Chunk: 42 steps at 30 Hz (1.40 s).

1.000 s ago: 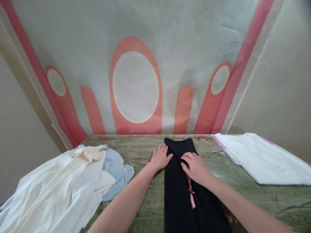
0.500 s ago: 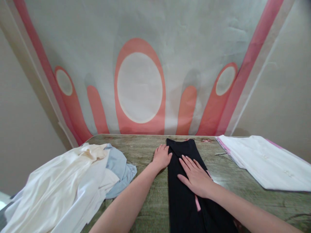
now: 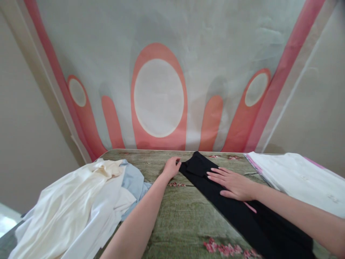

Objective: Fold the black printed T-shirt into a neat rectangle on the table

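Observation:
A long, narrow black garment (image 3: 229, 208), folded lengthwise like trousers, lies slanted across the table from upper middle to lower right. A thin pink strip shows on it beside my right wrist. My left hand (image 3: 171, 168) pinches its far left corner between thumb and fingers. Flat on its upper part rests my right hand (image 3: 237, 184), fingers extended and pointing left. The forearm covers some of the cloth, and the garment's near end runs out of the bottom of the view.
Cream and white clothes (image 3: 72, 205) are heaped on the left, with a light blue garment (image 3: 132, 183) among them. Folded white garments with pink edges (image 3: 299, 176) lie at the right. The wood-grain table (image 3: 178, 223) with pink flower prints meets a patterned wall (image 3: 159, 144) behind.
The black garment has turned from nearly straight to a slant, its near end swinging right. My right hand has moved right with it; my left hand has shifted slightly left, pinching the corner.

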Available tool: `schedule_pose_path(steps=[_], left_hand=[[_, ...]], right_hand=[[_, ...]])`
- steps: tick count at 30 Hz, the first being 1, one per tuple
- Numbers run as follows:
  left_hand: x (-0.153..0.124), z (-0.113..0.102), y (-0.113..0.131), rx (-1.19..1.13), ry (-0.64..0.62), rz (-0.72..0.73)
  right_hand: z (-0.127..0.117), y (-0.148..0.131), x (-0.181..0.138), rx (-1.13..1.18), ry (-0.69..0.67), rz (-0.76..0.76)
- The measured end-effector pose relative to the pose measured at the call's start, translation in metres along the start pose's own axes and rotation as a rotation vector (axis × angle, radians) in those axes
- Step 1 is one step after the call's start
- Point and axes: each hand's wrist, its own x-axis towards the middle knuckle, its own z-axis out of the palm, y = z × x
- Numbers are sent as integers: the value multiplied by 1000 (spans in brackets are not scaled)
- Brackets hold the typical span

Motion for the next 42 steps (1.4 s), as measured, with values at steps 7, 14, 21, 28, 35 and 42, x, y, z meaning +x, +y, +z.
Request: schedule_pose_path(steps=[7, 14, 21, 28, 35, 42], left_hand=[[3, -19, -14, -114, -114, 29], [5, -10, -21, -358, -160, 5], [7, -9, -18, -400, -175, -39], [12, -5, -12, -382, -196, -57], [12, -9, -5, -374, -183, -91], [12, -16, -7, -368, -205, -62]], right_hand=[[-3, -8, -2, -33, 212, 147], [8, -82, 29, 230, 276, 399], [13, -71, 55, 287, 308, 569], [31, -60, 64, 289, 346, 637], [33, -69, 64, 233, 395, 684], [34, -71, 64, 160, 362, 693]])
